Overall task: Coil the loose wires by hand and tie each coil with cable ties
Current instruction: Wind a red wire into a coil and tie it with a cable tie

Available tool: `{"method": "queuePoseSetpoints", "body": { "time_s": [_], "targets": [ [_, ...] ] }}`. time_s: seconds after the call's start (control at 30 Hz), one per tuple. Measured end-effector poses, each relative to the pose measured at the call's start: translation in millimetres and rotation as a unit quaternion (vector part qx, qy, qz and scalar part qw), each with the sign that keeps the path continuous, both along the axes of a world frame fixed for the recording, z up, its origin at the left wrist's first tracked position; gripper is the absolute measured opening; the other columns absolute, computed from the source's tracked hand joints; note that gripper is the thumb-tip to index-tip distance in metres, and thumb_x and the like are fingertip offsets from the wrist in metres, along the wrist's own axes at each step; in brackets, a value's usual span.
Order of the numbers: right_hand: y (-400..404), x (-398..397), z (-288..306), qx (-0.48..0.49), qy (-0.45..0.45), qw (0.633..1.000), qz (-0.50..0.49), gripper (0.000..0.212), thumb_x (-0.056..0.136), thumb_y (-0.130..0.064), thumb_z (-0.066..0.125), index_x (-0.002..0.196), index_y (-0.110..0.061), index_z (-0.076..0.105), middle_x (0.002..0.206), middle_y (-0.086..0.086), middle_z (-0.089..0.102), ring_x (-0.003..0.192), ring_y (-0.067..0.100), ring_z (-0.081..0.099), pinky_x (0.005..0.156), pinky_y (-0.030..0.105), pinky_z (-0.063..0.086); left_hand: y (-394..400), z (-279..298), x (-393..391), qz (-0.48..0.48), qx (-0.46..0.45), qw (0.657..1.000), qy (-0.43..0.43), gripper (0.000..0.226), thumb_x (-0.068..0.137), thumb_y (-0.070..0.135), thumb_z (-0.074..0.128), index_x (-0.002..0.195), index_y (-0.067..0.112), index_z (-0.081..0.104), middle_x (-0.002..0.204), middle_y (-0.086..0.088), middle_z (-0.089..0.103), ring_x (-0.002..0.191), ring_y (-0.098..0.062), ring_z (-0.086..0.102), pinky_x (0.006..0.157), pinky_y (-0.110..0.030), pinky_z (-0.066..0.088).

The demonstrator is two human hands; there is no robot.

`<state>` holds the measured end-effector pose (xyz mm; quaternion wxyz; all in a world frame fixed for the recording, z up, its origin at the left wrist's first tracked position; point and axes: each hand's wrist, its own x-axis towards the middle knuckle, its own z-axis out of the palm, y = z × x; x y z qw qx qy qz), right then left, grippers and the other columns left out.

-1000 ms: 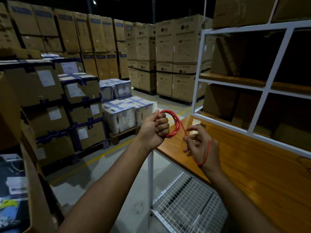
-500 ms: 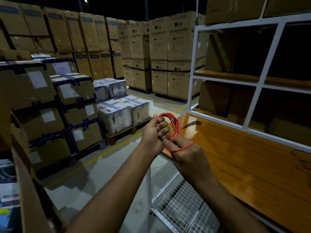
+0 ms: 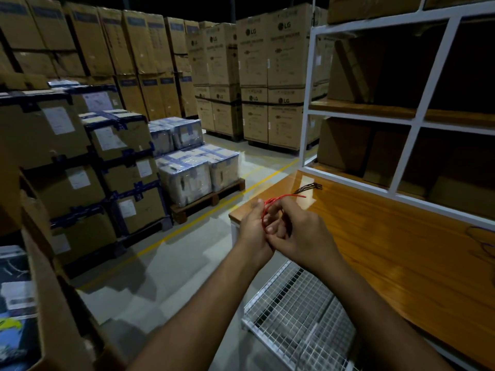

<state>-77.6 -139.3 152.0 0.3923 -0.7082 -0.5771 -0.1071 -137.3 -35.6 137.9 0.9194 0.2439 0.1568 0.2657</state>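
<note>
A thin red wire [image 3: 268, 203] is bunched into a small coil between my two hands, above the near left corner of the wooden table [image 3: 401, 245]. My left hand [image 3: 251, 231] grips the coil from the left, thumb up. My right hand [image 3: 297, 231] presses against it from the right, fingers curled over the strands. A short red end [image 3: 296, 195] sticks out to the right. Most of the coil is hidden by my fingers. A small bundle of black cable ties [image 3: 308, 187] lies on the table just beyond my hands.
A white metal shelf frame [image 3: 412, 121] with cardboard boxes stands on the table's far side. Below the table edge is a white wire-mesh shelf [image 3: 297, 314]. Stacked cartons on pallets [image 3: 198, 170] fill the floor to the left and behind. An open box [image 3: 40, 290] is at near left.
My right hand has moved in from the table side and closed against my left hand. The open red loops have been squeezed into a tight bunch. The view has shifted slightly.
</note>
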Motion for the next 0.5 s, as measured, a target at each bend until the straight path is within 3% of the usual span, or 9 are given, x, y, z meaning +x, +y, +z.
{"method": "queuePoseSetpoints", "body": {
  "time_s": [0.1,0.13,0.2,0.23,0.33,0.4,0.5],
  "targets": [
    [-9,6,6,-0.008,0.149,0.985,0.081,0.06,0.072,-0.015,0.084,0.121,-0.026,0.051,0.069,-0.007,0.064,0.065,0.003,0.065,0.055,0.02,0.051,-1,-6,2,-0.003,-0.005,1.0,0.015,0.046,0.106,0.038,0.036,0.067,0.015,0.046,0.045,0.002,0.035,0.035,-0.01,0.037,0.037,-0.017,0.04],
    [-13,6,10,0.003,0.245,0.962,0.121,0.059,0.076,-0.009,0.083,0.125,-0.023,0.052,0.071,-0.001,0.066,0.065,0.005,0.066,0.054,0.02,0.051,0,-8,3,0.0,0.013,0.999,0.032,0.047,0.105,0.039,0.037,0.066,0.016,0.048,0.049,0.001,0.036,0.039,-0.012,0.039,0.039,-0.019,0.042],
    [-16,8,17,0.045,0.439,0.879,0.177,0.043,0.086,-0.003,0.072,0.123,-0.017,0.056,0.073,0.009,0.065,0.061,0.016,0.063,0.05,0.019,0.048,0,-13,2,-0.016,0.059,0.997,0.056,0.046,0.106,0.039,0.035,0.067,0.017,0.046,0.051,0.002,0.033,0.039,-0.01,0.033,0.035,-0.017,0.034],
    [-15,11,19,0.065,0.485,0.854,0.177,0.032,0.089,-0.004,0.067,0.119,-0.014,0.059,0.072,0.011,0.063,0.059,0.02,0.058,0.048,0.021,0.047,-2,-15,2,-0.028,0.069,0.996,0.056,0.044,0.107,0.036,0.032,0.07,0.017,0.045,0.048,0.004,0.031,0.035,-0.007,0.03,0.031,-0.016,0.027],
    [-11,26,19,0.082,0.475,0.867,0.126,0.007,0.092,-0.002,0.062,0.098,0.0,0.066,0.069,0.009,0.064,0.058,0.016,0.059,0.052,0.021,0.05,-14,-20,1,-0.077,0.073,0.993,0.046,0.042,0.108,0.032,0.031,0.072,0.016,0.046,0.047,0.006,0.032,0.03,-0.004,0.027,0.029,-0.017,0.019],
    [-12,38,18,0.081,0.465,0.877,0.09,0.008,0.091,-0.001,0.064,0.097,0.002,0.069,0.075,0.008,0.067,0.062,0.012,0.062,0.055,0.02,0.051,-22,-25,1,-0.102,0.072,0.991,0.051,0.04,0.107,0.032,0.031,0.074,0.016,0.045,0.047,0.006,0.032,0.03,-0.004,0.027,0.03,-0.016,0.018],
    [-22,55,20,0.047,0.51,0.854,0.089,0.013,0.092,0.002,0.062,0.102,0.0,0.069,0.083,0.01,0.069,0.069,0.016,0.062,0.055,0.02,0.051,-32,-28,2,-0.102,0.044,0.992,0.056,0.04,0.107,0.034,0.032,0.074,0.015,0.044,0.047,0.007,0.033,0.03,-0.003,0.027,0.031,-0.016,0.017]
  ]
}}
